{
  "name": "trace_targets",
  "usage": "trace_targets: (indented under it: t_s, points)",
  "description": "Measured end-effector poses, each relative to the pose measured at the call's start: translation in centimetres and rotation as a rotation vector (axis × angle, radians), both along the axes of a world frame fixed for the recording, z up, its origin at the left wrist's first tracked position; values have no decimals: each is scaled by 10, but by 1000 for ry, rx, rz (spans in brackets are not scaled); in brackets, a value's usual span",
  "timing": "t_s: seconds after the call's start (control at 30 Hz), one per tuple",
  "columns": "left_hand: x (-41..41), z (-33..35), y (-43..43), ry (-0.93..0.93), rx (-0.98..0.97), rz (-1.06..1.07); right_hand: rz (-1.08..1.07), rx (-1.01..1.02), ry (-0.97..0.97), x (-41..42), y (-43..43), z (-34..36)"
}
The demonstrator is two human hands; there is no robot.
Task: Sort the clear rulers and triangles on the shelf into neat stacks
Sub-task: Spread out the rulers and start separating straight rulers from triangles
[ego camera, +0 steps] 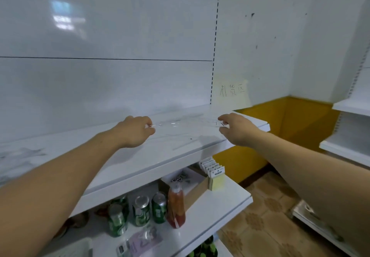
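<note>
Logging two bare forearms nearest the lens, each cut off at a bottom corner. Reaching over the upper shelf (140,156) with left hand (138,131) and right hand (236,128). Pinching opposite ends of the clear rulers (184,124) between curled fingers and thumb, holding them level over the shelf's right half. Failing to count pieces, as these are showing only as glints and faint edges. Not resolving any contact with the surface. Noting loose clear pieces (181,144) lying on the shelf nearer the front edge, and blurred clear shapes (22,154) far left. Recording the lower shelf (220,202): green cans (141,210) standing beside a bottle (176,206) of reddish liquid. Behind it, finding an open cardboard box (197,188) holding small dark items, too small to identify. Logging yellow packs (215,178) standing in a row at its right end. Seeing a white back panel, a handwritten note (232,90), a yellow wall base (290,120) and patterned floor tiles (266,216).
</note>
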State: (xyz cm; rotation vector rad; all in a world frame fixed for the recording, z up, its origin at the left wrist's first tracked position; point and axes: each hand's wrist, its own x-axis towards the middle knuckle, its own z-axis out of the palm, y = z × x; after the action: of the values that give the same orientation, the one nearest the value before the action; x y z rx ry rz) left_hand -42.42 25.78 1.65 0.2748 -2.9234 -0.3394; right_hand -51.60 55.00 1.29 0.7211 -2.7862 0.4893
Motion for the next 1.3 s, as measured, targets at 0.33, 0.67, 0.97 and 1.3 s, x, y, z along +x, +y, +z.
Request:
trace_targets:
  t_s: [0.33, 0.67, 0.97, 1.3]
  points:
    - [-100, -8, -55, -90, -83, 248, 108, 123, -65, -128, -58, -2]
    - [-115, -22, -63, -91, -17, 359, 345, 222, -121, -204, -125, -13]
    - [-148, -23, -22, -82, 9, 434, 482, 317, -148, -260, -117, -26]
    - [-197, -27, 22, -170, -18, 418, 502, 296, -223, -309, -51, -36]
